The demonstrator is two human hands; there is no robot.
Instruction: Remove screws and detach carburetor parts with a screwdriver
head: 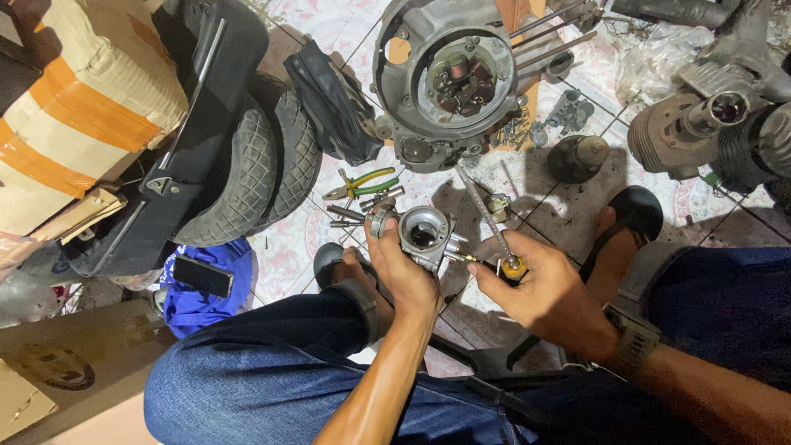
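Carburettor (425, 233), likely clear of pliers (362, 185)

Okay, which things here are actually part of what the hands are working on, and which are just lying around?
In hand:
- left hand holding the small metal carburettor
- right hand with the yellow-handled screwdriver

Lying about:
- green-handled pliers
- two tyres
- round engine casing
- phone on blue cloth

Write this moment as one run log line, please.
left hand: holds carburetor | right hand: holds screwdriver at carburetor | floor: pliers, engine casing
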